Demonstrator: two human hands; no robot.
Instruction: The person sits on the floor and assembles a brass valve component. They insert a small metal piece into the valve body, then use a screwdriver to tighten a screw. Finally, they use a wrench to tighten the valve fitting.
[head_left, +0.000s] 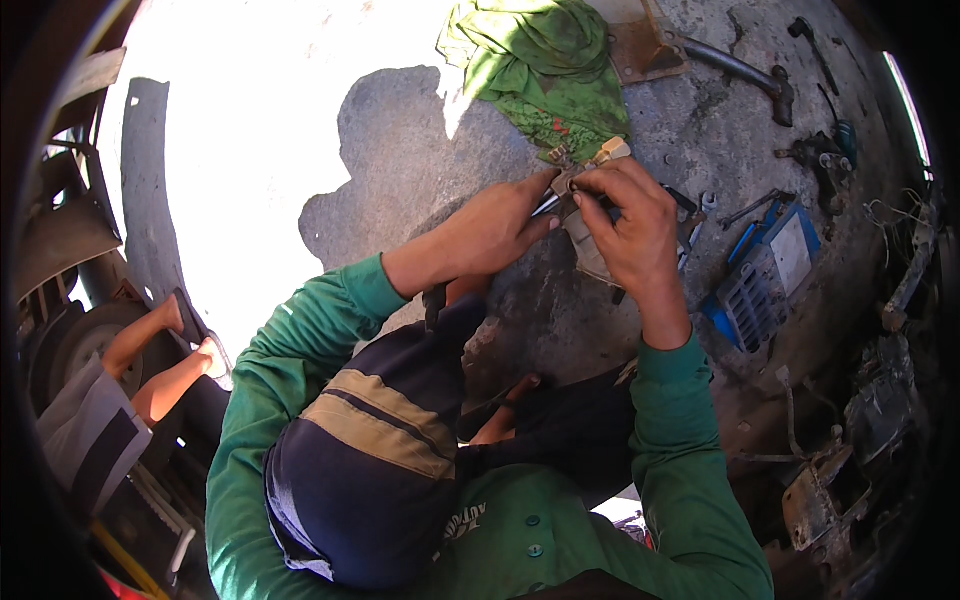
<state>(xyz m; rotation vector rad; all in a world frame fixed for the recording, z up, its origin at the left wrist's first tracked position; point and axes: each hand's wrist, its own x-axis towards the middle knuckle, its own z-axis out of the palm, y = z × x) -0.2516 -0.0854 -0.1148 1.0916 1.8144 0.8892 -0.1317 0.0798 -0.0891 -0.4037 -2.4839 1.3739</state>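
Note:
My left hand (490, 232) is closed around a slim dark tool (547, 206) whose tip meets a small grey metal part (583, 248). My right hand (628, 225) grips that part from above, fingers curled over its top. A beige plug (612, 151) sticks out of the part beyond my fingers. Both hands work just above the stained concrete ground (420, 150). My bent knee in dark trousers with a tan stripe (385, 420) lies below the hands, and much of the part is hidden by my right hand.
A crumpled green cloth (540, 60) lies beyond the hands, next to a rusty plate (640, 48) and a hammer (745, 72). A blue boxy device (765, 270) and small tools lie at the right. Another person's bare legs (160, 360) are at the left.

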